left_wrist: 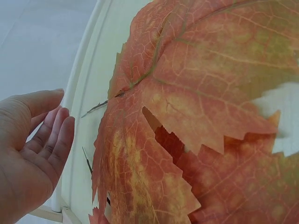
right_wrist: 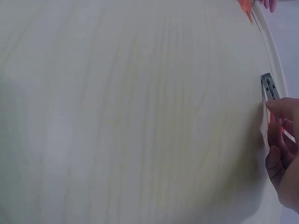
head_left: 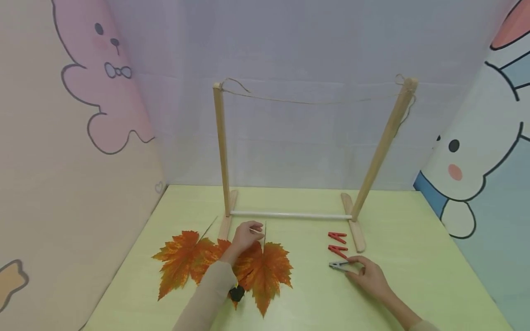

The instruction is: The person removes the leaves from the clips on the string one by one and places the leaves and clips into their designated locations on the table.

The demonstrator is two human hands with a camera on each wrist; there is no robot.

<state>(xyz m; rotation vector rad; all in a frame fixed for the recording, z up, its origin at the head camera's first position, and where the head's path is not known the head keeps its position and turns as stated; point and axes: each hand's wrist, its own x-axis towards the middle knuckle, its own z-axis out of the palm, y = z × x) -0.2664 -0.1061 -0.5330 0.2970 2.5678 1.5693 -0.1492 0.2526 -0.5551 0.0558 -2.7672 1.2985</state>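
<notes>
Above the stem end of the right-hand orange maple leaf (head_left: 269, 266), my left hand (head_left: 247, 234) hovers with loosely bent fingers and nothing between them. The left wrist view has this hand (left_wrist: 35, 149) beside the leaf's stem (left_wrist: 96, 108), apart from it. A second maple leaf (head_left: 180, 259) lies to the left, and another partly overlapped leaf shows between them under my forearm. My right hand (head_left: 370, 278) pinches a grey clothespin (head_left: 338, 265) between thumb and fingers, low over the table. Two red clothespins (head_left: 337, 237) lie just beyond it.
A wooden stand with a left post (head_left: 222, 151) and a right post (head_left: 383, 149) rises at the back. Twine (head_left: 302, 102) is strung between the post tops. A white rod (head_left: 290, 214) joins the feet. Curtains with cartoon animals surround the pale yellow table (head_left: 314, 299).
</notes>
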